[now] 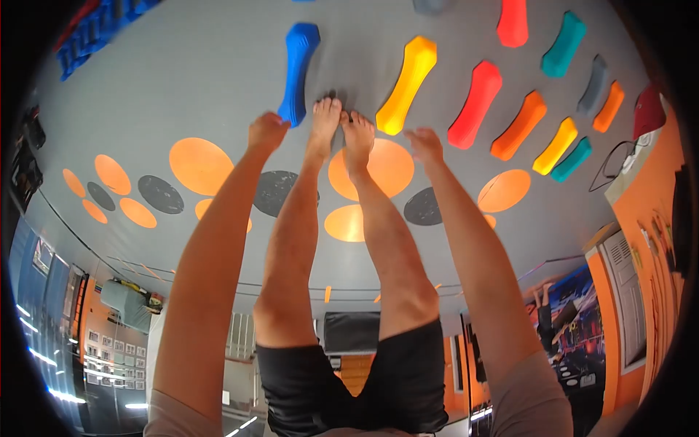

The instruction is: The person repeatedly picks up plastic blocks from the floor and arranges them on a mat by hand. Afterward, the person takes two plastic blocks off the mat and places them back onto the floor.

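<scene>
My left hand (268,132) has its fingers curled together at the near end of a long blue piece (297,73) on the grey floor; whether it grips the piece is too small to tell. On the other side, my right hand (427,144) has its fingers somewhat apart, just right of the near end of a yellow piece (406,86), with nothing visible in it. Between the two pieces stand my bare feet (342,131), close together, the right one partly on an orange floor circle (382,171).
Red pieces (475,105), orange pieces (518,125) and green pieces (564,44) lie at the right. Blue objects (95,36) are at the upper left. A black cable (608,167) is near the right wall, and black floor circles (160,194) are printed flat.
</scene>
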{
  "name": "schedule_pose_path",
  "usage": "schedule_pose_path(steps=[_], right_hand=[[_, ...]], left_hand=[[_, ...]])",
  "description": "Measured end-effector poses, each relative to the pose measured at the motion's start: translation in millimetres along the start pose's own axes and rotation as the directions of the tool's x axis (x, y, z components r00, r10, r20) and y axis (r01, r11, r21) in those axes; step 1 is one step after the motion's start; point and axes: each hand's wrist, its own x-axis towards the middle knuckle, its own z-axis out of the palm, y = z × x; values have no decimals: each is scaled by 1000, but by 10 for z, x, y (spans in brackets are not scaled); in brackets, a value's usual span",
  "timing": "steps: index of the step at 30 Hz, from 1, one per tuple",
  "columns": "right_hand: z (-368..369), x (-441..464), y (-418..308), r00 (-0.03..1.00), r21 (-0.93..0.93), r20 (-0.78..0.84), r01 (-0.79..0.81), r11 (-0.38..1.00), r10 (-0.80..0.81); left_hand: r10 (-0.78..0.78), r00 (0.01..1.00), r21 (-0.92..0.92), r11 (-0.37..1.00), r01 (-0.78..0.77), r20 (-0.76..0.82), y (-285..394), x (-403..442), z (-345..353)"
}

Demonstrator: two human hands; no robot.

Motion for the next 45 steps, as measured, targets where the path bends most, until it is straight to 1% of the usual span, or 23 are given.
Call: schedule_pose_path(steps=[1, 2, 4, 7, 11, 13, 15, 16, 17, 18, 19, 20, 22, 24, 26, 28, 33, 34, 36, 39, 42, 43, 45], right_hand=[[244, 402, 102, 989, -107, -136, 39, 993, -54], [332, 443, -22, 986, -93, -150, 54, 994, -68], [437, 505, -299, 981, -59, -176, 74, 996, -83], [475, 617, -380, 971, -19, -231, 66, 998, -69], [134, 286, -245, 987, 97, -48, 156, 983, -152], [-34, -33, 59, 972, 573, 126, 92, 814, -198], [-477, -830, 148, 957, 831, 234, -105, 547, -172], [-748, -1262, 255, 949, 866, 245, -121, 486, -201], [-951, -1615, 445, 912, 874, 337, -210, 439, -233], [-1238, -2126, 518, 892, 894, 367, -259, 366, -264], [-1404, -2557, 659, 811, 929, 359, -261, 264, -462], [-1548, -2960, 749, 774, 947, 313, -208, 247, -551], [-2066, -3851, 708, 703, 980, 200, -161, 121, -682], [-2456, -4607, 770, 726, 994, 104, -59, 89, -680], [-2594, -5330, 973, 807, 999, 19, 9, 45, -590], [-2533, -5849, 1080, 771, 986, -161, 158, -60, -616], [-2163, -6757, 1472, 847, 961, -252, 164, -221, -468], [-2177, -7004, 1486, 822, 940, -325, 226, -256, -467], [-2049, -7174, 1514, 888, 924, -280, 146, -354, -366], [-1888, -7407, 1798, 849, 829, -414, 202, -521, -330], [-1935, -7817, 2379, 725, 718, -662, 543, -435, -188], [-1908, -7784, 2661, 704, 712, -685, 590, -380, -190], [-1796, -7815, 3229, 668, 636, -741, 664, -393, -72]], left_hand=[[7, 996, -54, 998, -12, -85, -59, 247, 202], [11, 985, -108, 994, -30, -173, -127, 426, 391], [6, 946, 14, 1000, -2, -323, 83, 596, 507], [-77, 970, -1, 997, 79, -231, 231, 798, 560], [-36, 987, 59, 997, 46, -160, 290, 552, 308], [-36, 989, 10, 999, 38, -144, 351, 165, 29], [-115, 992, -163, 981, 104, -58, 406, -404, -366], [-104, 993, -281, 953, 116, 59, 253, -589, -482], [-52, 986, -509, 852, 127, 159, 441, -1072, -806], [-40, 982, -607, 781, 145, 183, 630, -1586, -1103], [41, 983, -656, 749, 90, 181, 965, -2239, -1526], [137, 981, -651, 759, -12, 141, 876, -2563, -1717], [228, 958, -691, 722, -48, 173, 1165, -3334, -2203], [362, 924, -700, 691, -180, 120, 1306, -3835, -2469], [500, 845, -723, 654, -225, 190, 1695, -4424, -2746], [524, 813, -676, 698, -236, 256, 1891, -4740, -2974], [698, 603, -505, 707, -495, 386, 2493, -5658, -3049], [719, 559, -469, 694, -546, 414, 2620, -5829, -3044], [748, 462, -404, 653, -640, 477, 2866, -6209, -2995], [762, 320, -330, 562, -759, 563, 3137, -6780, -2691], [735, 173, -278, 447, -850, 655, 3353, -7290, -2093], [742, 95, -271, 357, -894, 664, 3431, -7402, -1804], [702, 27, -273, 312, -910, 711, 3512, -7801, -1200]])
